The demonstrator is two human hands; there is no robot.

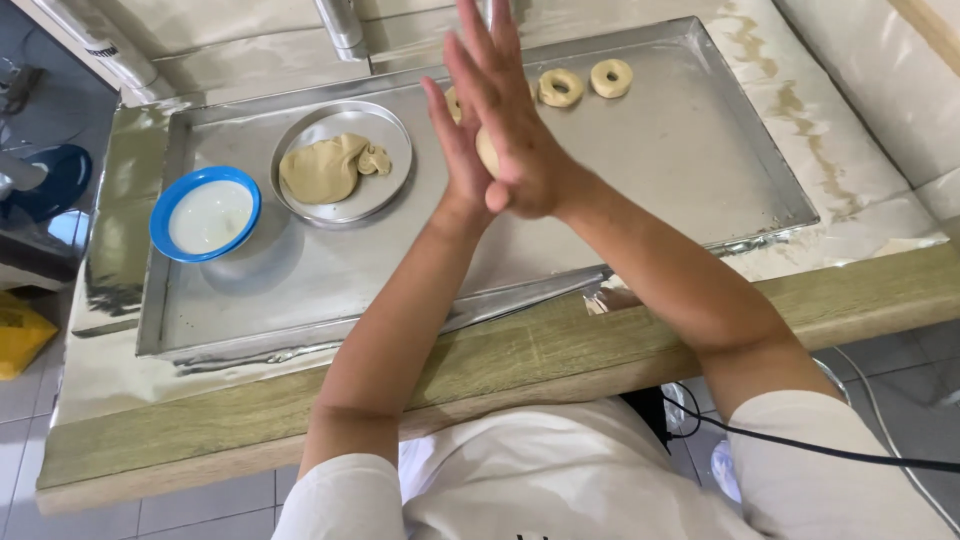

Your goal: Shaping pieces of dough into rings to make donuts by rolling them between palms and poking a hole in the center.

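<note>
From the head view I look down on a wooden counter edge (560,350) with foil spread beneath a big shallow metal tray (640,190); grey floor tiles show below. I take the tray as my landmark.

Inside it, toward its left end, sits a blue bowl (205,214) with a pale inside, and just to the right of that a round metal pan (342,163) holding a lump of tan dough (322,168). Along the tray's far rim lie dough rings (586,82), two clear and perhaps a third half hidden behind the fingers.

Above the tray's middle, my left hand (458,160) and right hand (510,130) stand palm to palm, fingers straight and pointing away from me, pressed on a small dough ball (487,150) that shows only as a pale sliver between them. Neither hand curls round it; flat palms carry it.

I judge the piece light, soft and a little tacky: it will flatten or smear under hard pressure, so gentle, even contact between the palm centres suits it, not the fingertips.
</note>
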